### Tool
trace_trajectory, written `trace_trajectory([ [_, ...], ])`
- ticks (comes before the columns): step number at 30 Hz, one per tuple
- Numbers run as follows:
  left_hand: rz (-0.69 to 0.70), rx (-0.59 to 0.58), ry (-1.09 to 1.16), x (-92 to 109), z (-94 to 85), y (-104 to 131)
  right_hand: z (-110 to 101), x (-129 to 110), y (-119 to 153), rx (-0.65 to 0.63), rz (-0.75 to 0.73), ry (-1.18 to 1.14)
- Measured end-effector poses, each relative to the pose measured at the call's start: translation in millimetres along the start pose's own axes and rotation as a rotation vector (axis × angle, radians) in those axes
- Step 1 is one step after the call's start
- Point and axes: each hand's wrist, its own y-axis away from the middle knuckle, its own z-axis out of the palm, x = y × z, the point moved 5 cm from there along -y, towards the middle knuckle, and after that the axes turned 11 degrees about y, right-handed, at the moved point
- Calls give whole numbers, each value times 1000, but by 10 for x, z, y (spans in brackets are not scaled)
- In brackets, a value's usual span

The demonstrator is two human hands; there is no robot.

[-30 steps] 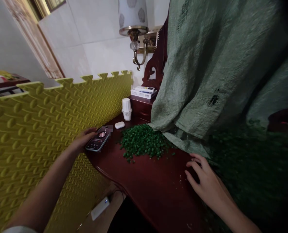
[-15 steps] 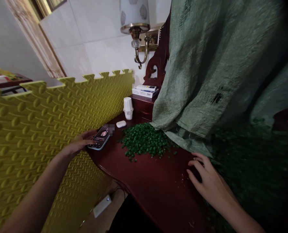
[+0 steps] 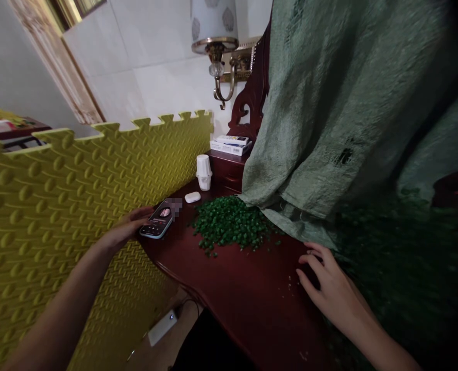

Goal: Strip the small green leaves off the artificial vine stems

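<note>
White case [image 3: 192, 197] lies closed near the phone [image 3: 159, 222] the left hand [image 3: 126, 228] touches.

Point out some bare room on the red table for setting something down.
The near stretch of table looks bare between the green pile, right hand and curved front edge, bar small crumbs beside that hand. Toward the left it's crowded: phone, white case and white cup-like stack.

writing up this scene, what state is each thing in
phone: screen lit
left hand: touching the phone
right hand: loosely bent, nothing visibly held
green pieces: loosely heaped
white case: looks shut
white container: standing
boxes: stacked
wall lamp: looks unlit
green cloth: hanging, with a hole
white floor box: small light on
</note>
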Motion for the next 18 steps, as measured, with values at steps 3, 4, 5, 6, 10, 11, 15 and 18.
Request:
trace_trajectory([
  [3, -5, 3, 13, 27, 24, 30, 2, 1, 4, -5, 3, 1],
  [4, -6, 2, 17, 39, 34, 43, 4, 3, 5, -11, 5, 5],
  [5, -5, 2, 20, 51, 42, 55, 5, 4, 7, -14, 4, 9],
  [6, -2, 5, 23, 62, 48, 65, 5, 5, 8, -14, 3, 13],
  [10, 11, 12, 26, 83, 60, 82, 12, 5, 9, -4, -10, 12],
  [11, 10, 8, 24, 82, 63, 82, 14, 6, 10, -3, -10, 10],
  [15, 13, 0, 10, 75, 68, 80, 22, 7, 16, -14, -12, 6],
  [18, 27, 2, 4, 67, 63, 74, 12, 6, 19, -17, -10, 9],
])
